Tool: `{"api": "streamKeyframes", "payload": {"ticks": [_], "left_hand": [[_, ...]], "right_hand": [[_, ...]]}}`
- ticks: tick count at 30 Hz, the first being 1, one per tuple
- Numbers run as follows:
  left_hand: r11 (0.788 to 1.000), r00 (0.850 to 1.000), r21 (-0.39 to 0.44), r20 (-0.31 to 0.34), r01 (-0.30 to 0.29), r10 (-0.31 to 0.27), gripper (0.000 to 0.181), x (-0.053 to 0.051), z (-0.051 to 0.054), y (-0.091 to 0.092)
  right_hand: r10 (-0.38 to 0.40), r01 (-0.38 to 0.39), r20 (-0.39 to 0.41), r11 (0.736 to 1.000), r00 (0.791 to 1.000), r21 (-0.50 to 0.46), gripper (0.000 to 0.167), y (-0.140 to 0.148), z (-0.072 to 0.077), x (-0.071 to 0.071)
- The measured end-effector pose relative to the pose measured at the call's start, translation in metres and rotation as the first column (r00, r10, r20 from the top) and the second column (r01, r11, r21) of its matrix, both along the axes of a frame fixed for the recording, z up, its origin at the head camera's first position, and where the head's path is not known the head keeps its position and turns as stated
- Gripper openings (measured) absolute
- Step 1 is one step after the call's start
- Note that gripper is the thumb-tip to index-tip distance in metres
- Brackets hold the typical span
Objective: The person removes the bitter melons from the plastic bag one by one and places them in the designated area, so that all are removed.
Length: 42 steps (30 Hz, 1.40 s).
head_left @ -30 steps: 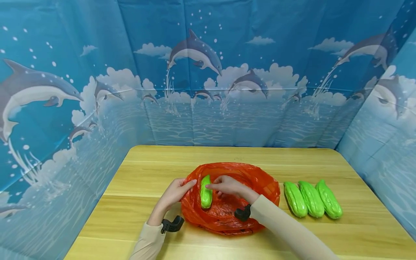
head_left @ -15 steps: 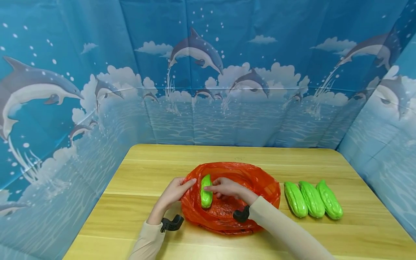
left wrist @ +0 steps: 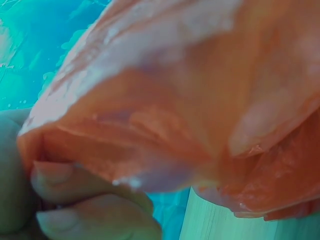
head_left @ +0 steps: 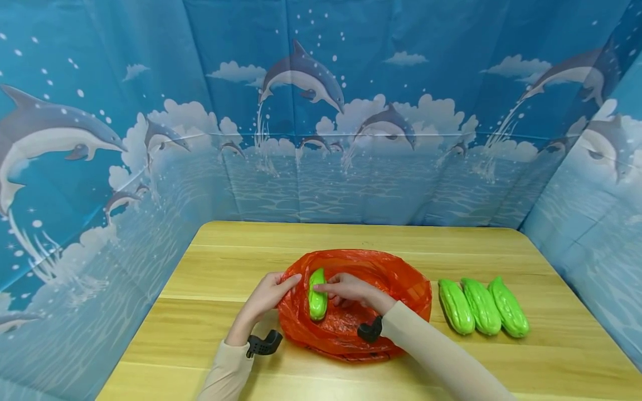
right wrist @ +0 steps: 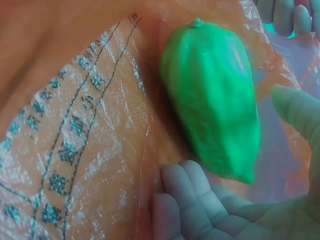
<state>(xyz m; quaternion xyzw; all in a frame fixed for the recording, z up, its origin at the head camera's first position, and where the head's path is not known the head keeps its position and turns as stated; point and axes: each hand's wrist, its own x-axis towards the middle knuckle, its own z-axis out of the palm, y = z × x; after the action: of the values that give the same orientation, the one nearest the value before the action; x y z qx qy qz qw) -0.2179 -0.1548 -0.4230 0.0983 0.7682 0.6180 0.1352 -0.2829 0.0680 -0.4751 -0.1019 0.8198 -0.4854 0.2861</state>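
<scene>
A red plastic bag (head_left: pixel 401 328) lies on the table with its mouth spread wide. At its left rim my left hand (head_left: pixel 273 291) pinches the film, and the left wrist view shows the fingers (left wrist: pixel 75 182) curled under the plastic. Inside the bag is a glossy green vegetable (head_left: pixel 317 306), pointed at one end, resembling a bitter melon. My right hand (head_left: pixel 348 288) reaches into the bag at its right side. In the right wrist view, the thumb stands apart from the green vegetable (right wrist: pixel 215 100), and the loosely bent fingers (right wrist: pixel 192 190) lie close to its pointed end.
Three similar green vegetables lie side by side to the right of the bag: a left one (head_left: pixel 456 307), a middle one (head_left: pixel 481 307) and a right one (head_left: pixel 508 309). Wooden table (head_left: pixel 225 245); behind it hangs a dolphin-print curtain (head_left: pixel 321 189).
Both hands, the bag and the vegetables keep nearly the same places. Only a slight shift of the whole head view shows.
</scene>
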Motion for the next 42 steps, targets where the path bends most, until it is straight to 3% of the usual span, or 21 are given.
{"api": "streamKeyframes", "payload": {"ticks": [8, 27, 42], "left_hand": [[1.000, 1.000, 0.000, 0.005, 0.001, -0.001, 0.039, 0.000, 0.000, 0.001], [1.000, 1.000, -0.020, 0.002, -0.019, 0.019, 0.038, 0.002, 0.000, 0.002], [1.000, 1.000, -0.011, 0.004, -0.012, 0.012, 0.038, 0.002, 0.000, 0.001]], "right_hand": [[-0.057, 0.057, 0.002, 0.998, 0.998, -0.015, 0.084, -0.003, -0.004, 0.002], [-0.144, 0.145, -0.064, 0.989, 0.987, 0.008, 0.071, -0.013, -0.010, 0.010], [-0.127, 0.127, -0.034, 0.992, 0.991, -0.006, 0.071, -0.010, -0.009, 0.009]]}}
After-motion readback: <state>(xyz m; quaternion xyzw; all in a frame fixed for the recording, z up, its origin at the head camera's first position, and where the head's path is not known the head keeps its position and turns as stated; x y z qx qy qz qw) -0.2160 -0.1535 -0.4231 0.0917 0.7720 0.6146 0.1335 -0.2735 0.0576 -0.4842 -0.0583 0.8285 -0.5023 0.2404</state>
